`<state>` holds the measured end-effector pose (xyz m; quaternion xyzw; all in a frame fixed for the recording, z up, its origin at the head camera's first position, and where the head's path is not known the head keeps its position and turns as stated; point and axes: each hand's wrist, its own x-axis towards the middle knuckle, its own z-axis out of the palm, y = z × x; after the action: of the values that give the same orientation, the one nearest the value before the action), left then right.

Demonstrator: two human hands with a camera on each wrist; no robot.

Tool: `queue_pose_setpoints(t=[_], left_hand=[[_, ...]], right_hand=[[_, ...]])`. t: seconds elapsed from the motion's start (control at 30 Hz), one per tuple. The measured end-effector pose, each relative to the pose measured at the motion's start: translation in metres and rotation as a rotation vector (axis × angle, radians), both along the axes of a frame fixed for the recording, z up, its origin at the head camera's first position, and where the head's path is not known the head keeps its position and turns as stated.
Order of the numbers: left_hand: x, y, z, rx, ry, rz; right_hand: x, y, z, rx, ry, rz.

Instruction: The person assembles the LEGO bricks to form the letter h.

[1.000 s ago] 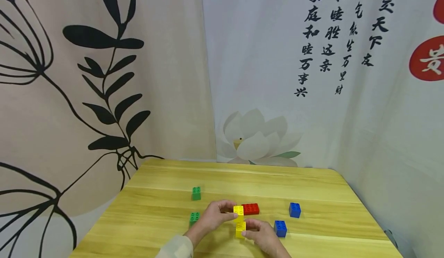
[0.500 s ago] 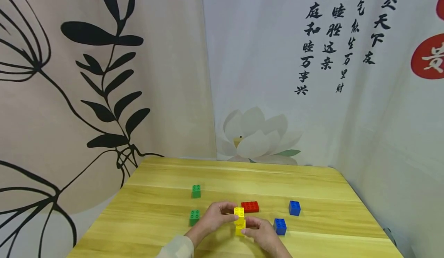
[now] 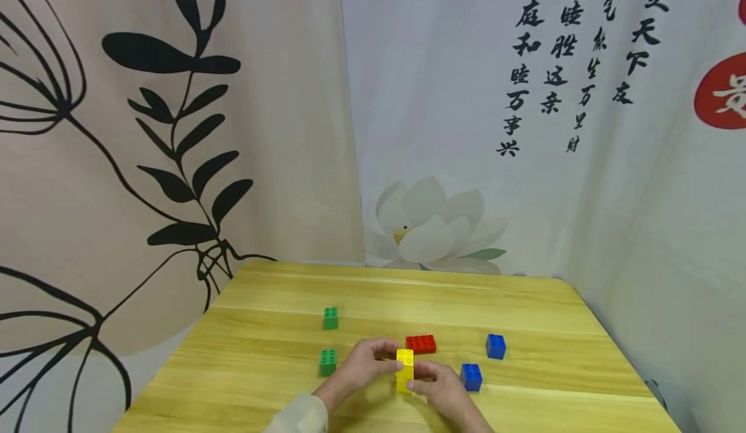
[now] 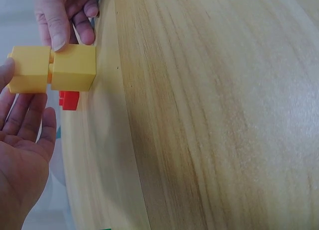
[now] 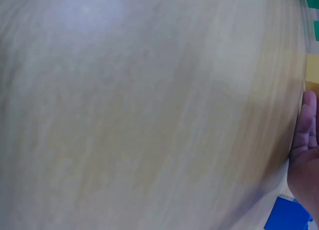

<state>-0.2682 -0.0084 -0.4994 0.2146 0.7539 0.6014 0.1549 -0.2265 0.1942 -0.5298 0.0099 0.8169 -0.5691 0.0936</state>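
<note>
My left hand (image 3: 367,365) pinches the upper yellow toy building brick (image 3: 405,358) between thumb and fingers. Directly beneath it, the lower yellow brick (image 4: 75,68) is gripped by my right hand (image 3: 444,391). Both bricks line up one over the other. In the left wrist view a narrow gap with studs shows between them, so they are not pressed fully together. That view also has the left hand (image 4: 22,155) and the right hand (image 4: 60,16) on opposite bricks. Only an edge of the yellow brick (image 5: 312,73) shows in the right wrist view.
A red brick (image 3: 421,344) lies just behind the hands. Two blue bricks (image 3: 471,377) are at the right and two green bricks (image 3: 328,362) at the left. All lie on the wooden table (image 3: 262,329), with a printed curtain (image 3: 303,129) behind it.
The upper yellow brick has come down onto the lower one, closing most of the gap and lining up with it. Both hands keep their hold. The head view has tilted slightly.
</note>
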Motion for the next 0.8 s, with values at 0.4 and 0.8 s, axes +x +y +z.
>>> queue_pose_setpoints(t=[0.4, 0.8], left_hand=[[-0.0008, 0.0006, -0.0024, -0.005, -0.008, 0.002], [-0.0013, 0.0006, -0.0005, -0.047, 0.02, -0.022]], right_hand=[[0.0027, -0.0002, 0.0, 0.007, 0.04, 0.013], [0.0035, 0.0011, -0.0002, 0.012, 0.053, 0.016]])
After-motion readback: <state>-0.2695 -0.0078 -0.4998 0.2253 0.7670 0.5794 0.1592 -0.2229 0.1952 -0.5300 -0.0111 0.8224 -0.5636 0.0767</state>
